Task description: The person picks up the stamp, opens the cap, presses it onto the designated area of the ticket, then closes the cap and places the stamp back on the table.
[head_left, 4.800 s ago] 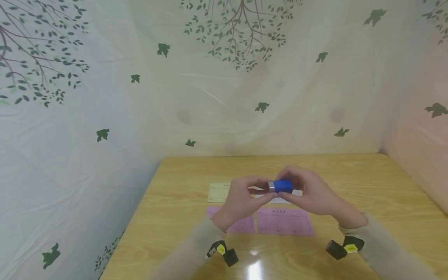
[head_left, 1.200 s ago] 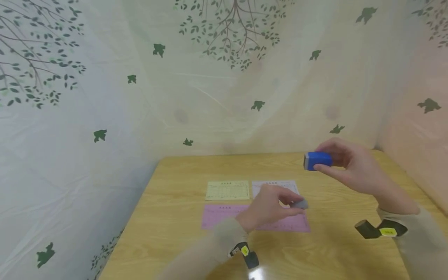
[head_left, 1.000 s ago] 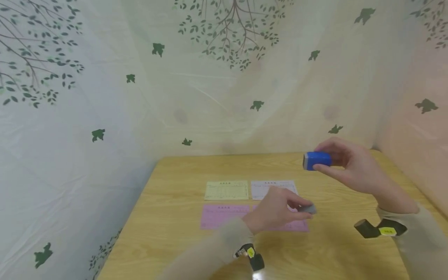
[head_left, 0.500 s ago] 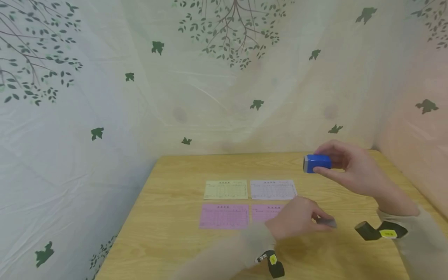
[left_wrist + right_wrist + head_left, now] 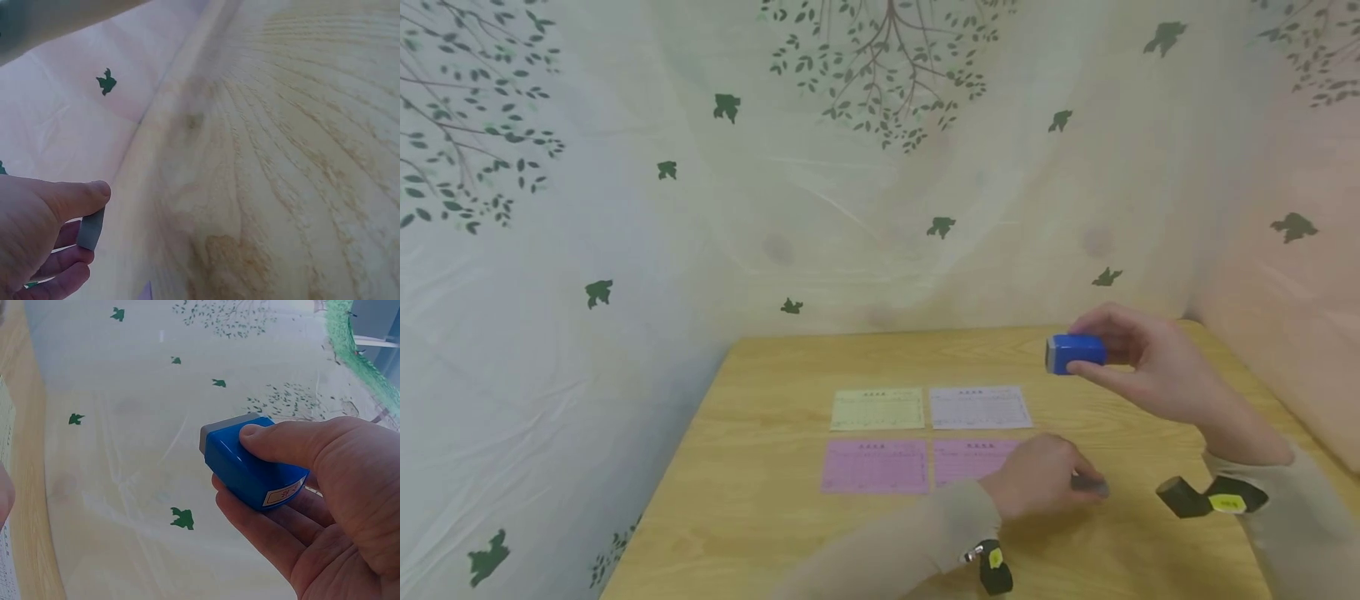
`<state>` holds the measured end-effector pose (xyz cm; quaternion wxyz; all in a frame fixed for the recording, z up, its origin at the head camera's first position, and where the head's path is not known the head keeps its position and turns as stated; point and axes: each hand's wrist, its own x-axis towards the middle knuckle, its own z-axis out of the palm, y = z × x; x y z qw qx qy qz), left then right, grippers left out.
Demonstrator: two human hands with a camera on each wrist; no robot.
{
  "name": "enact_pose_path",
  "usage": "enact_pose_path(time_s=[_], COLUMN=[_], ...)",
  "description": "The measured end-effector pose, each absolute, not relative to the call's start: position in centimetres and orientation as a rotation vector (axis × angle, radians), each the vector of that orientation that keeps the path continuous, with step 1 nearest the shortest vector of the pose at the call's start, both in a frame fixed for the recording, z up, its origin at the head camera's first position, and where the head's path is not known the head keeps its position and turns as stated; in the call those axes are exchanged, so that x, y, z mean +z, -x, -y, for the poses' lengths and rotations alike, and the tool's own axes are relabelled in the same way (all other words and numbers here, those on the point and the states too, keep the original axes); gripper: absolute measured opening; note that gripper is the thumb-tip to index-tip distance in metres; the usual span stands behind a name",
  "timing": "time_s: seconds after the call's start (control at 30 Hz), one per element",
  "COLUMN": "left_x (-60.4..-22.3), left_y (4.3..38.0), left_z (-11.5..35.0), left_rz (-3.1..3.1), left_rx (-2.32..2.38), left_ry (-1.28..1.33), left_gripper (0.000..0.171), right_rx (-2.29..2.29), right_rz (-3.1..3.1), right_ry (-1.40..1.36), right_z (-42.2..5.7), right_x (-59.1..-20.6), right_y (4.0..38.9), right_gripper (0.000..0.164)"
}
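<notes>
Grasping a blue stamp (image 5: 1081,354) between thumb and fingers, the right hand (image 5: 1161,375) appears in the head view raised over the far right part of the wooden table (image 5: 752,417), the stamp's face turned left. The left hand (image 5: 1037,477), lower and nearer, pinches a small grey cap (image 5: 1088,486); whether the cap touches the table cannot be told. Four printed slips lie left of the stamp in two rows: a yellow slip (image 5: 877,409) far left, a white slip (image 5: 980,407) far right, one pink slip (image 5: 876,467) near left and another pink slip (image 5: 966,461) near right, the last partly hidden by the left hand. Behind the table hangs a pale sheet (image 5: 850,208) printed with leaves and birds. In the left wrist view, the cap sits between the left thumb and fingers, with bare wood to one side. In the right wrist view, the right thumb presses one side of the stamp and fingers support the other; its grey end (image 5: 228,429) is exposed, and a label (image 5: 285,492) with red marks shows at the opposite end.
</notes>
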<state>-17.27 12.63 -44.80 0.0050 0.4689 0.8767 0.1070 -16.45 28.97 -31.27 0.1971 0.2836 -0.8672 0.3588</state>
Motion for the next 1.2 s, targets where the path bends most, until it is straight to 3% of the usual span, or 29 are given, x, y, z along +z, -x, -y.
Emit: enact_pose_path(time_s=[1.2], left_x=[-47.9], left_y=[17.6], left_z=[-14.0], left_rz=[-2.835], left_rx=[0.258], left_ry=[-1.286], left_gripper=[0.024], right_rx=[1.058], right_rz=[2.396], right_ry=[-0.83], right_z=[-29.1], right_x=[-32.1], right_y=[16.3], right_gripper=[0.046])
